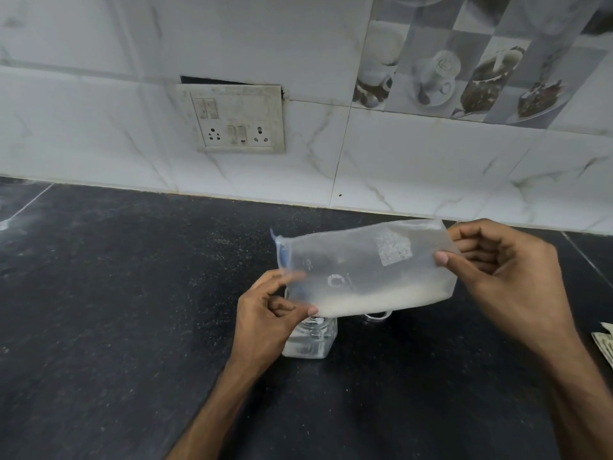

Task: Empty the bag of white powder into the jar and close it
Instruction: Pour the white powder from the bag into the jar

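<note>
Mid-pour, the bag [365, 270] is pinched at both ends by left hand [268, 323] and right hand [507, 277] over the jar [311, 343]; steeper tilting seems called for.

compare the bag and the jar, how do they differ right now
The bag is held in the air, lying sideways, pinched by the left hand and right hand; the jar stands upright on the counter. The bag is a soft, flat film; the jar is rigid and squarish. Both are clear with white powder along the bottom.
</note>
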